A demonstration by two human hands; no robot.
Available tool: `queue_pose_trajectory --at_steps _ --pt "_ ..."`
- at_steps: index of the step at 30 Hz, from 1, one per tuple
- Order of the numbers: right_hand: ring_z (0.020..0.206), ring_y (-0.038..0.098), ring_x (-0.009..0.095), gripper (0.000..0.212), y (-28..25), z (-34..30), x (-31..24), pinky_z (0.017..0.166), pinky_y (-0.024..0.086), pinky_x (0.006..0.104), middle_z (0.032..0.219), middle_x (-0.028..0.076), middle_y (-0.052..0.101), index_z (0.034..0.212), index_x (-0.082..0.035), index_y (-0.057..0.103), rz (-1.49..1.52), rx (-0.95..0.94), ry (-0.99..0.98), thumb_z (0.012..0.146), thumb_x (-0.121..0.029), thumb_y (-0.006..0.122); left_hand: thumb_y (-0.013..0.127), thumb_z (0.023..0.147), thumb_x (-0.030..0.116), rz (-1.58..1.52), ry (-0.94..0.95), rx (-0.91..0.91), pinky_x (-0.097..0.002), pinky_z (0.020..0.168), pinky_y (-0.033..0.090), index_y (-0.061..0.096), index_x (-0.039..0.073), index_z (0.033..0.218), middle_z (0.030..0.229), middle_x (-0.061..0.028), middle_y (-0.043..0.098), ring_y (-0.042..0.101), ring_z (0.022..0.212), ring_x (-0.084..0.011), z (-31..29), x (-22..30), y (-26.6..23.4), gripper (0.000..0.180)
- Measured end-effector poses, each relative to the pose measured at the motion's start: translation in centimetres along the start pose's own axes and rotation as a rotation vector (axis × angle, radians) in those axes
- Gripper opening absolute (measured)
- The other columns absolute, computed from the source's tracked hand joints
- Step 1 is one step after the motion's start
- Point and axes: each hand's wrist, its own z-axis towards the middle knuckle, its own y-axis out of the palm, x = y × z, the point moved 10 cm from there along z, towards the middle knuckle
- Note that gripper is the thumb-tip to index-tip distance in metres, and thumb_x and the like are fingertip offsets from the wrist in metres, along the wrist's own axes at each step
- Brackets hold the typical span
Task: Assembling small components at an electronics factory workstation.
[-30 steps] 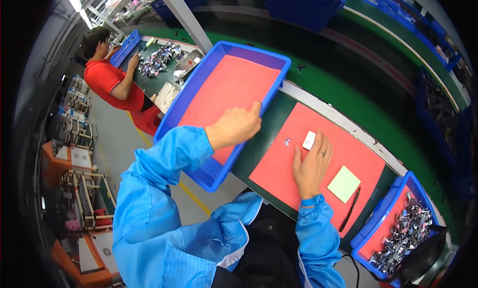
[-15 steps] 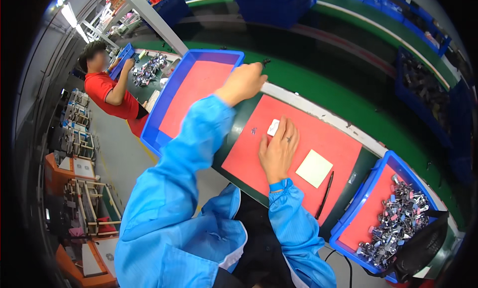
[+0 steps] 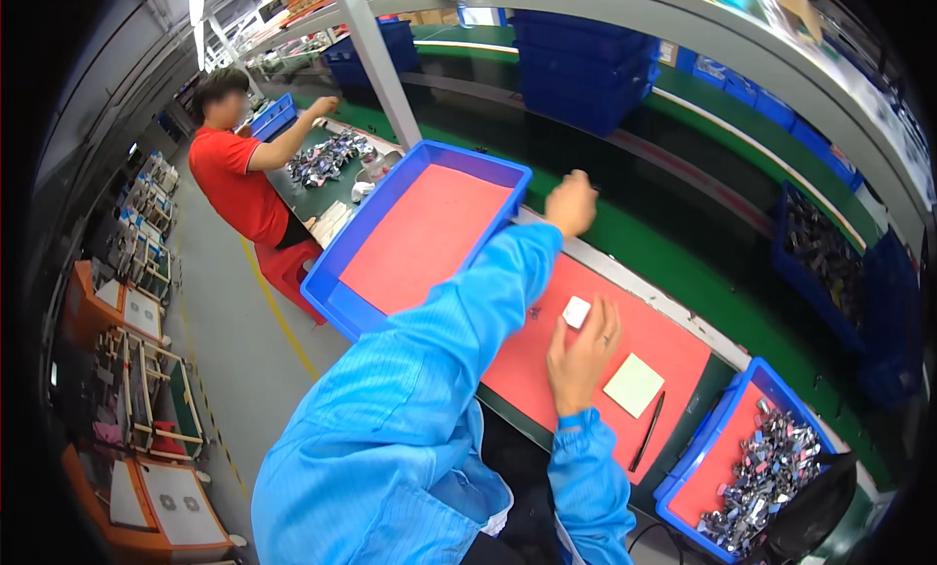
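Note:
My left hand (image 3: pixel 572 204) is stretched out beyond the table edge, over the green conveyor belt (image 3: pixel 673 243). Its fingers are curled closed, and a small dark bit shows at the fingertips, too small to name. On the red mat (image 3: pixel 517 370) rests my right hand (image 3: pixel 584 360), fingers extended and thumb apart. A small white block (image 3: pixel 577 312) sits between its thumb and forefinger, touching or very near them. Left of the block lies a tiny dark piece (image 3: pixel 534 312). A pale yellow sticky-note pad (image 3: pixel 633 385) and a black pen (image 3: pixel 648 431) lie right of the hand.
A blue tray (image 3: pixel 322 297) lined with red stands at left. Another blue tray (image 3: pixel 678 482) at right holds many small metal parts (image 3: pixel 766 472), with a black bag (image 3: pixel 815 506) beside it. A co-worker in red (image 3: pixel 234 175) works at far left. Stacked blue crates (image 3: pixel 581 72) stand across the belt.
The head view has tilted up, so the table sits lower in the picture. My left hand has reached farther out over the belt. My right hand stays by the white block.

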Motion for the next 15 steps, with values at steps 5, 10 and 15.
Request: queue_pose_trajectory --at_steps 5,10,15 --pt "0.137 0.044 0.035 0.053 -7.8 0.1 -4.7 0.114 0.035 0.0479 0.14 0.02 0.051 0.141 0.005 0.044 0.395 0.141 0.049 0.094 -0.009 0.064 0.07 0.088 0.006 -1.0 0.224 -0.108 -0.0352 0.074 0.053 0.064 0.001 0.109 0.096 -0.0151 0.071 0.069 0.087 -0.0258 -8.4 14.2 -8.1 0.022" --pt "0.13 0.05 0.029 0.043 -10.8 -0.2 -2.4 0.109 0.04 0.0444 0.137 0.019 0.052 0.135 0.005 0.049 0.741 0.418 0.256 0.096 -0.007 0.061 0.069 0.088 0.0 -0.948 0.284 -0.081 -0.0321 0.079 0.051 0.073 0.003 0.112 0.103 -0.0095 0.073 0.065 0.088 -0.0215 -17.2 13.2 -15.0 0.024" --pt "0.117 0.058 0.023 0.039 -8.9 -0.1 0.2 0.097 0.049 0.0355 0.13 0.019 0.057 0.136 0.006 0.048 0.766 0.082 0.39 0.098 -0.003 0.058 0.071 0.086 0.001 -0.845 0.305 -0.091 -0.034 0.079 0.053 0.073 0.003 0.112 0.104 -0.0119 0.073 0.067 0.092 -0.025 -20.6 11.8 -16.1 0.026"
